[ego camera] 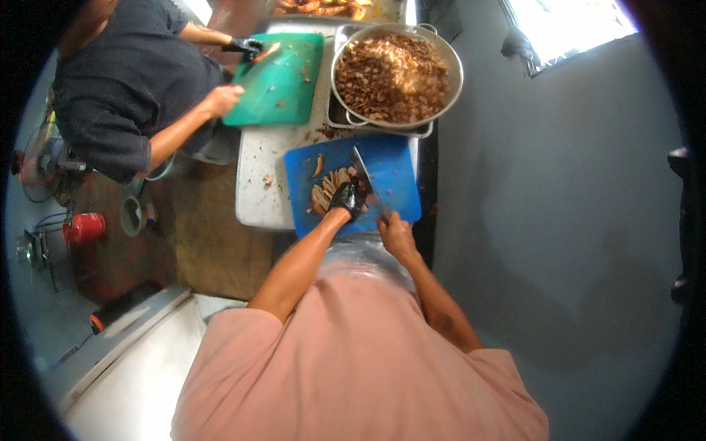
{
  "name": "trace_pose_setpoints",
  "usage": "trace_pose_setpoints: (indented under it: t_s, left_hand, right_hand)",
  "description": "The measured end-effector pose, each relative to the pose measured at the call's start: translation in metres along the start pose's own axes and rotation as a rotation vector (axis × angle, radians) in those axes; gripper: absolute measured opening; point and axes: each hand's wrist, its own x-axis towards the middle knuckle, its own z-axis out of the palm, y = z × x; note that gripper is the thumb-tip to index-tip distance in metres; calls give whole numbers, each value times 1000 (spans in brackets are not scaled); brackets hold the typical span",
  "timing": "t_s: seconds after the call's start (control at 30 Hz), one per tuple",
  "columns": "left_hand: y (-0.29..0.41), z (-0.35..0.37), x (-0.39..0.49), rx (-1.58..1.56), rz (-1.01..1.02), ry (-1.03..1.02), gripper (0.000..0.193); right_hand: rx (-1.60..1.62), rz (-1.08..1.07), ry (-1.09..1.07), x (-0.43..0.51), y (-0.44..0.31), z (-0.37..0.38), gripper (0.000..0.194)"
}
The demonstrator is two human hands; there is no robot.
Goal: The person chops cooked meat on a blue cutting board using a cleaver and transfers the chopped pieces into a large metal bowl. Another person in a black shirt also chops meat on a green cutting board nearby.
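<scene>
A blue cutting board [398,165] lies at the near end of a white table, with sliced cooked meat [329,184] on its left half. My left hand [347,199], in a black glove, presses down on the meat, fingers curled over it. The bare right hand [397,234] grips the handle of a large kitchen knife [366,172]. Its blade points away from me and stands just right of the gloved fingers. Whether the edge touches the meat is hard to tell. One loose strip of meat [319,165] sits near the board's left edge.
Behind the board, a wide metal pot [394,77] of chopped meat stands on a metal tray [334,113]. A co-worker [127,82] works at a green cutting board [287,82] on the white table [259,204]. A grey wall [551,193] runs along the right.
</scene>
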Motion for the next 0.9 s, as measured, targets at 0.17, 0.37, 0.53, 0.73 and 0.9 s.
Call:
trace_pose_setpoints:
  t_s: [0.17,0.37,0.53,0.73,0.9]
  left_hand:
    - [12,-16,-21,366,359,264,44]
    - [54,-44,-32,-18,21,177,52]
    - [37,-42,-26,-294,-23,-42,50]
    - [8,-5,-17,373,248,466,52]
    - [20,-13,-16,21,119,181,53]
  right_hand:
    - [268,-85,115,-18,-14,-24,33]
    - [-40,2,41,11,25,26,31]
    - [-67,8,-6,9,12,5,33]
    - [296,-107,149,-18,-4,-18,33]
    - [-74,19,-2,-1,9,14,32]
